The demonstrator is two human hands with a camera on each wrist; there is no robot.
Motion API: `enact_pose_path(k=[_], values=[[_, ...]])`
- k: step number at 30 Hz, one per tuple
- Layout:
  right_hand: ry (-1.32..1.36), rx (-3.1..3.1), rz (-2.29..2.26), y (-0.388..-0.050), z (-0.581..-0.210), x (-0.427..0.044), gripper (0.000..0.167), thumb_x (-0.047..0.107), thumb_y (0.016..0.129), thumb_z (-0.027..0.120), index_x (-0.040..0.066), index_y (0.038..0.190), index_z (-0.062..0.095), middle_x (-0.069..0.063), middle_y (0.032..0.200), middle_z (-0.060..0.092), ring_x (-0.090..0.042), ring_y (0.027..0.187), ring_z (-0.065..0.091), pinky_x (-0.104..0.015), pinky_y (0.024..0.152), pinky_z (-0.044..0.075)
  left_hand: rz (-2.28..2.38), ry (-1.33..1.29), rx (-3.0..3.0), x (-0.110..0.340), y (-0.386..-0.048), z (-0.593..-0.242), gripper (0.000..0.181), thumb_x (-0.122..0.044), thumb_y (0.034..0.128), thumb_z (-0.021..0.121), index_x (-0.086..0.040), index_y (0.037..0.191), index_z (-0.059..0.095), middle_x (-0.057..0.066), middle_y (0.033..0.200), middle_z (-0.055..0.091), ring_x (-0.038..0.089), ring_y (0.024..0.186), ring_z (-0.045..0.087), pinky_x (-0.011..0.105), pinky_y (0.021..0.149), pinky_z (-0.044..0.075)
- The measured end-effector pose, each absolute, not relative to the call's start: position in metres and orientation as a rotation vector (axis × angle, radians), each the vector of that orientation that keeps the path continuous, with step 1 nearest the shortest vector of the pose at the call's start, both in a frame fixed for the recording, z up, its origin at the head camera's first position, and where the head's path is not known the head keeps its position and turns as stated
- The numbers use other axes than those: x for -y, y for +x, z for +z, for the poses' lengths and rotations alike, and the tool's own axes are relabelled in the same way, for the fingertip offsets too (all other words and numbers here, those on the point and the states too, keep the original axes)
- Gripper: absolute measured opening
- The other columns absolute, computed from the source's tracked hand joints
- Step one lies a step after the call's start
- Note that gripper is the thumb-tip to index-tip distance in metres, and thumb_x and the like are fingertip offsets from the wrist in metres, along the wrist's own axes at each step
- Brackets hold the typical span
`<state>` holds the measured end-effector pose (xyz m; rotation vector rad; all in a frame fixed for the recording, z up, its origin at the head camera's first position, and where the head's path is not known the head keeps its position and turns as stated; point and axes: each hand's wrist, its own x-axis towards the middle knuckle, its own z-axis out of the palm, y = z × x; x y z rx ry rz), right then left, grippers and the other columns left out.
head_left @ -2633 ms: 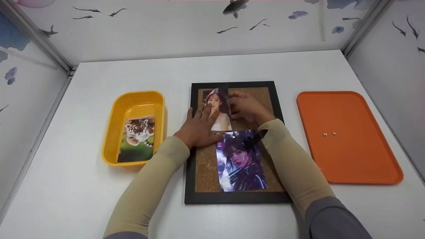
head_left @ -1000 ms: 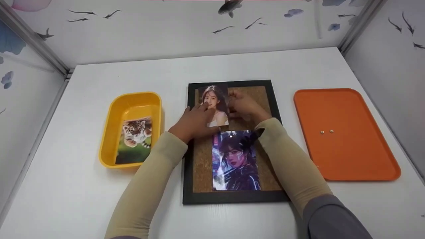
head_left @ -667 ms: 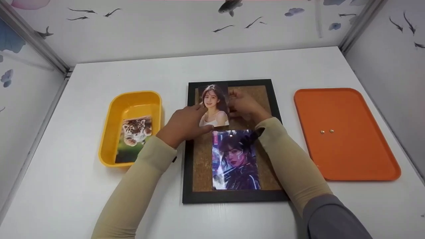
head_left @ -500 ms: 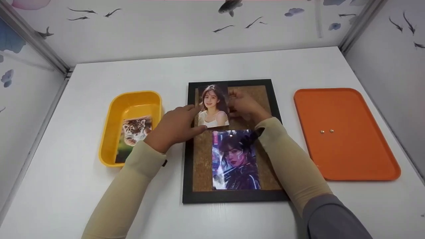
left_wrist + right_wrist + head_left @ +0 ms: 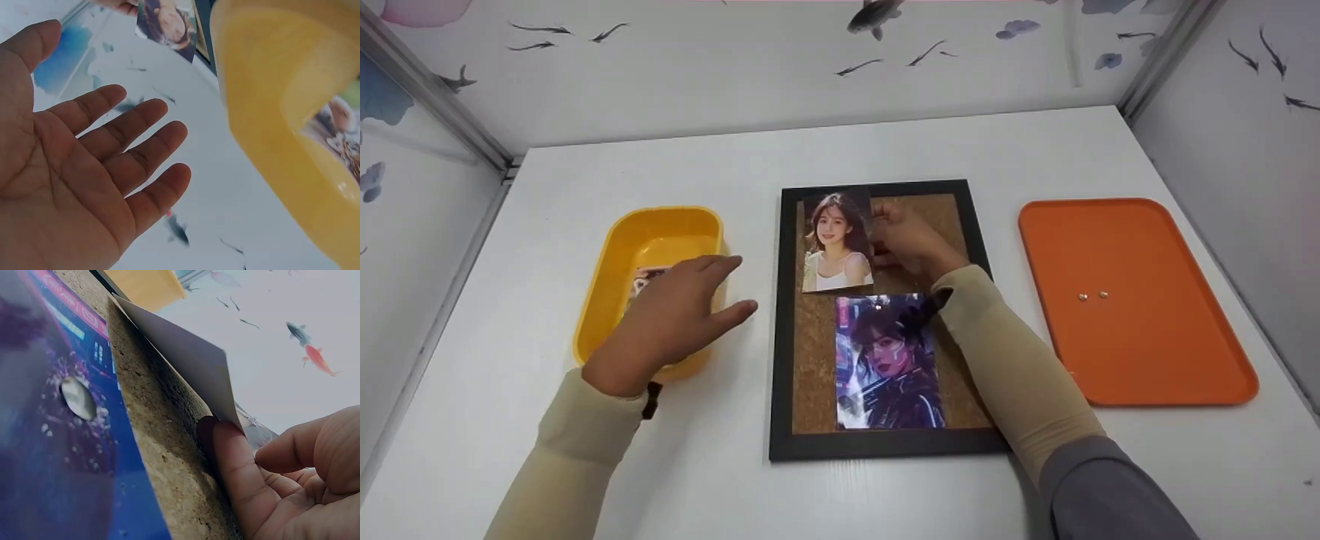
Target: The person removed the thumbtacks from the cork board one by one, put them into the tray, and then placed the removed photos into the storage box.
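My left hand (image 5: 667, 315) hovers over the front right of the yellow bin (image 5: 592, 315), fingers spread and palm bare in the left wrist view. A tiger photo (image 5: 649, 277) lies in that bin, mostly hidden by this hand. My right hand (image 5: 911, 240) pinches the right edge of a portrait photo of a person in a white top (image 5: 832, 255). That photo lies at the upper left of a black-framed corkboard (image 5: 814, 360); its edge (image 5: 191, 360) is lifted off the cork in the right wrist view. Below it, a purple cyberpunk picture (image 5: 889, 367) has a metal thumbtack (image 5: 79, 398) at its top.
An orange tray (image 5: 1147, 337) stands to the right of the board, with two small metallic thumbtacks (image 5: 1093, 296) on it. White panels printed with fish and flowers enclose the white table (image 5: 735, 465) at the back and sides.
My left hand has come off the portrait photo and moved left and toward me, over the yellow bin. My right hand has kept its place at the photo's edge.
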<state>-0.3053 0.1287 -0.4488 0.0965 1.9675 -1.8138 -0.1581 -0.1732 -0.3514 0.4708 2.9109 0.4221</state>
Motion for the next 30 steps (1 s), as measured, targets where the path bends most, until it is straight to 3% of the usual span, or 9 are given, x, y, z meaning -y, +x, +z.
enact_pose_path(k=[6,12,19,24,30], values=[[0.072,-1.990,-1.801,-0.304,-0.448,-0.127,0.028,0.004,0.100,0.050,0.008,0.128,0.054,-0.015,0.120,0.060,-0.028,0.100,0.064,-0.040,0.076,0.058,0.511,0.453,-2.988,0.216,-0.139,-0.349,0.066,-0.043,0.0956,0.064,-0.004,0.145,0.048,0.020,0.138,0.054,0.040,0.127,0.049,0.058,0.106,0.038],[0.078,-1.985,-1.795,-0.305,-0.449,-0.126,0.028,0.005,0.101,0.050,0.008,0.128,0.053,-0.015,0.119,0.059,-0.028,0.100,0.063,-0.039,0.077,0.058,0.488,0.387,-3.026,0.262,-0.129,-0.360,0.079,-0.056,0.0951,0.058,0.001,0.147,0.043,0.031,0.147,0.039,0.051,0.132,0.038,0.067,0.105,0.031],[0.105,-1.962,-1.805,-0.306,-0.448,-0.127,0.027,0.006,0.100,0.053,0.009,0.127,0.053,-0.015,0.117,0.060,-0.028,0.099,0.063,-0.039,0.078,0.057,0.479,0.306,-3.068,0.295,-0.124,-0.380,0.088,-0.059,0.0918,0.061,0.005,0.148,0.039,0.031,0.150,0.032,0.053,0.133,0.033,0.071,0.102,0.030],[0.094,-1.963,-1.812,-0.308,-0.449,-0.129,0.028,0.006,0.100,0.053,0.011,0.128,0.054,-0.014,0.115,0.060,-0.026,0.095,0.063,-0.037,0.074,0.057,0.448,0.283,-3.071,0.311,-0.122,-0.391,0.091,-0.060,0.0919,0.060,0.005,0.151,0.034,0.029,0.156,0.026,0.052,0.141,0.022,0.070,0.106,0.024],[0.093,-1.948,-1.814,-0.308,-0.450,-0.129,0.030,0.003,0.100,0.050,0.009,0.130,0.052,-0.015,0.115,0.061,-0.025,0.093,0.063,-0.035,0.068,0.057,0.449,0.202,-3.001,0.326,-0.121,-0.409,0.095,-0.061,0.0952,0.053,0.001,0.157,0.016,0.026,0.162,0.011,0.048,0.147,0.006,0.069,0.109,0.015]])
